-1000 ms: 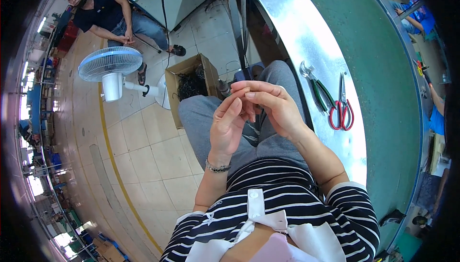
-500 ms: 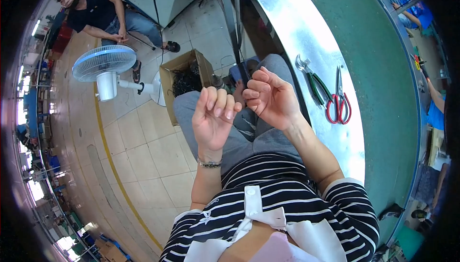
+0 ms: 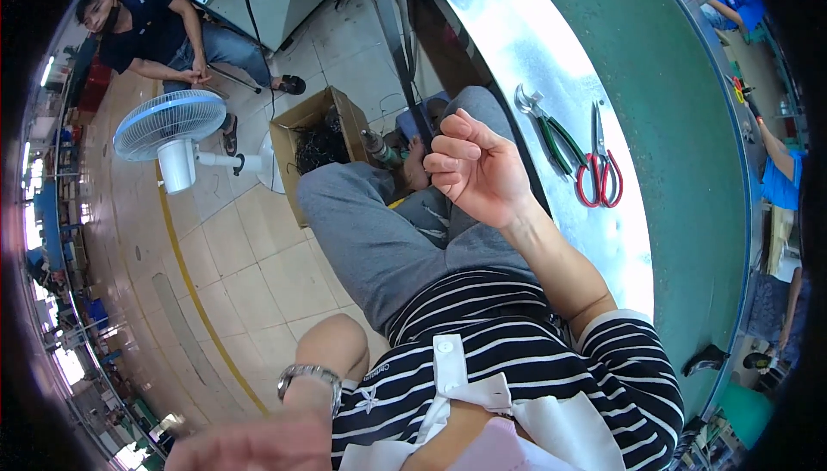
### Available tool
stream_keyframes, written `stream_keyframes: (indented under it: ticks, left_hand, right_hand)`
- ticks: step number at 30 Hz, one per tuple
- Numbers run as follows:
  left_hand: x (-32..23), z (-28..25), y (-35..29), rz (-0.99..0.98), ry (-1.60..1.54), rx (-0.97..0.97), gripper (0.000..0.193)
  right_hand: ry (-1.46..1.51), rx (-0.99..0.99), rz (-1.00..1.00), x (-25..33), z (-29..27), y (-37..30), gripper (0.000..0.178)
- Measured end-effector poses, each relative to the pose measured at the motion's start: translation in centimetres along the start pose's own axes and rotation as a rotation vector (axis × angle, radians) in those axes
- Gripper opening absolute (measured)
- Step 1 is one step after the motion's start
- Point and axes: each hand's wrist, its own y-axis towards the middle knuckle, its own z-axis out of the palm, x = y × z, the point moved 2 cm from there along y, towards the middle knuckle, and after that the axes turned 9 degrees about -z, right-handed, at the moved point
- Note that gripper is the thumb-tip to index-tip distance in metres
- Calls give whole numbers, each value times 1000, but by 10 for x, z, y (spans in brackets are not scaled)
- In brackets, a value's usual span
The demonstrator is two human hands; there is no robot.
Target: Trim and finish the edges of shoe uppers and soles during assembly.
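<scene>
My right hand (image 3: 479, 170) is raised over my lap, palm up, with its fingers curled in and closed. What it pinches, if anything, is too small or hidden to make out. Low at the left, my left hand (image 3: 250, 445) is smeared by motion and cut off by the lower edge, so its fingers do not show clearly. A metal-band watch (image 3: 310, 378) is on that wrist. On the metal bench top to the right of my right hand lie green-handled pliers (image 3: 554, 137) and red-handled scissors (image 3: 600, 174).
The curved metal bench (image 3: 616, 256) borders a green surface (image 3: 680, 170). A cardboard box (image 3: 351, 122) of dark tangled strands stands on the floor past my knees, beside a fan (image 3: 177, 139). A seated person (image 3: 172, 32) is at the far left; others are at the far right.
My left hand has swung away from beside my right hand, down and left toward the lower edge. My right hand stays raised and curled. The whole view has shifted slightly.
</scene>
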Motion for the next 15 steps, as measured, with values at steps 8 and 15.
stream_keyframes:
  ticks: [8, 15]
  left_hand:
    - [-9, 10, 9, 117, -418, -75, 20]
    - [-9, 26, 2, 106, -767, -186, 22]
  right_hand:
    - [5, 1, -25, 2, 0, -2, 27]
    - [-13, -17, -36, 4, -2, -3, 28]
